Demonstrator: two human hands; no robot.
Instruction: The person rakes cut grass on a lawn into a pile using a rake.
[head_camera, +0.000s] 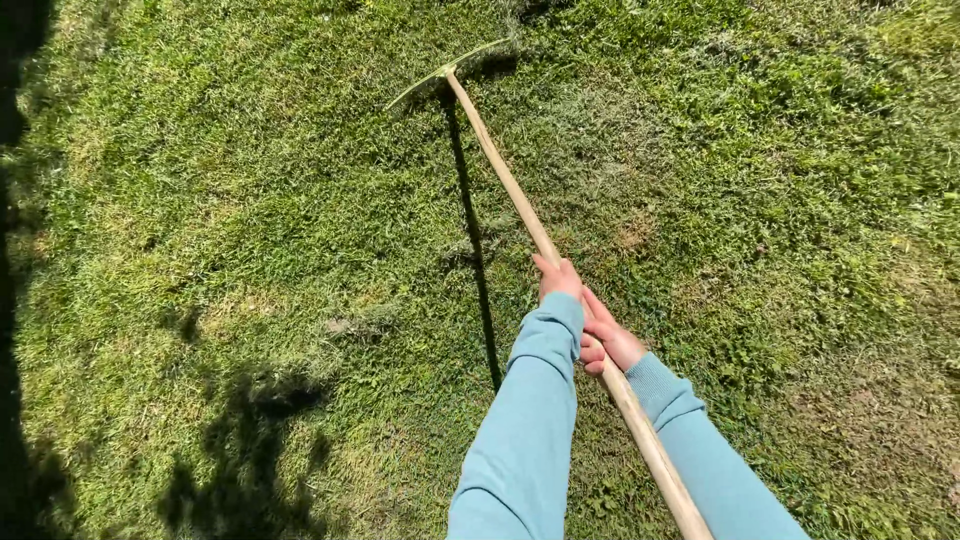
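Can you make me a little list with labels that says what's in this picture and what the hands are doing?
Place: sunny grass lawn
Tool: wooden rake, its head resting on the grass far ahead
Left hand: wrapped around the handle, higher up toward the head
Right hand: wrapped around the handle just behind the left
Sleeves: light blue
Shadows: thin rake shadow left of the handle; leafy shadow at lower left
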